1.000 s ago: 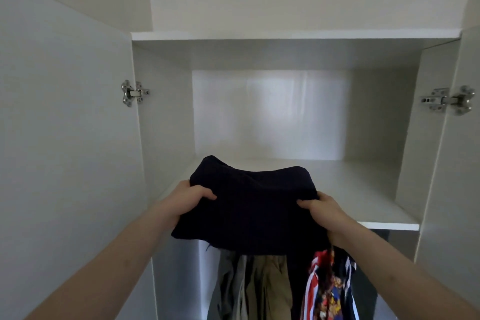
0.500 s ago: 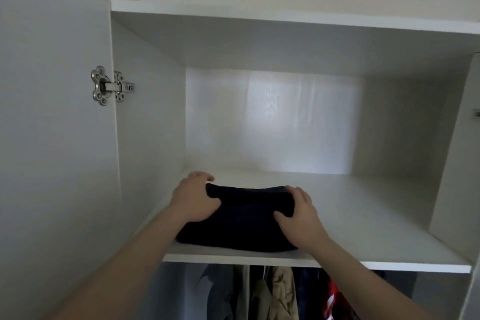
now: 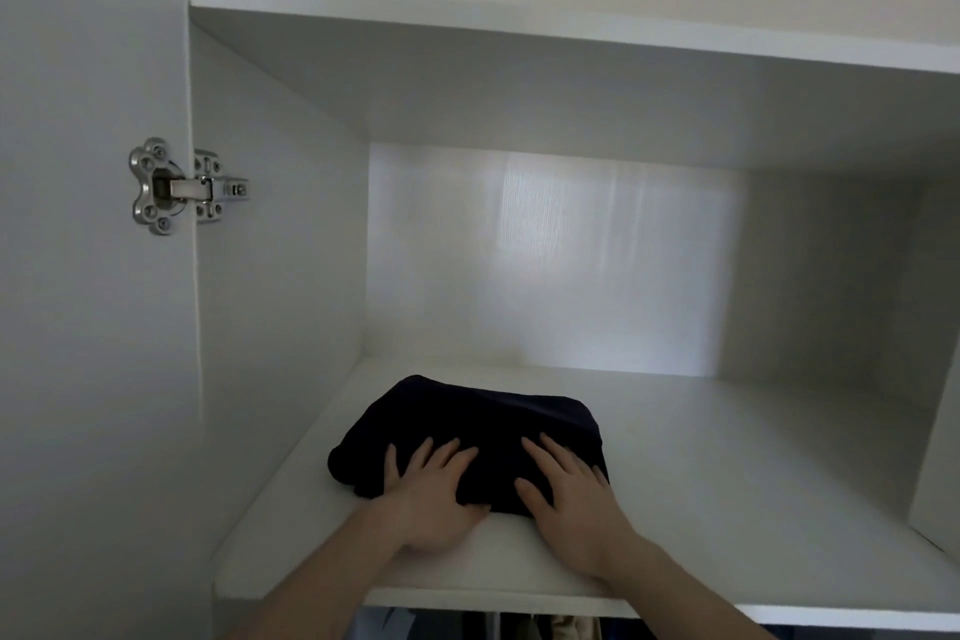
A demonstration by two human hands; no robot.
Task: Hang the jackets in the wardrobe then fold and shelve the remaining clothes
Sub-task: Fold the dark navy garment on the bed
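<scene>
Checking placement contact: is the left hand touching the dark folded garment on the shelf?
Touching. The head view shows the left hand lying flat, fingers spread, on the dark folded garment's near edge.

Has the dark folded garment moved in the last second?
Yes. The dark folded garment went from hanging past the shelf front edge to lying deeper on it.

One head-worn view only, so no second view shares the scene. It looks forward and slightly down into a white wardrobe shelf (image 3: 727,509), close enough that both forearms enter from the bottom edge. Beyond the hands stands the back wall (wide-angle, edges bent); left of the left hand (image 3: 431,499), the open door's hinge (image 3: 182,186).
</scene>
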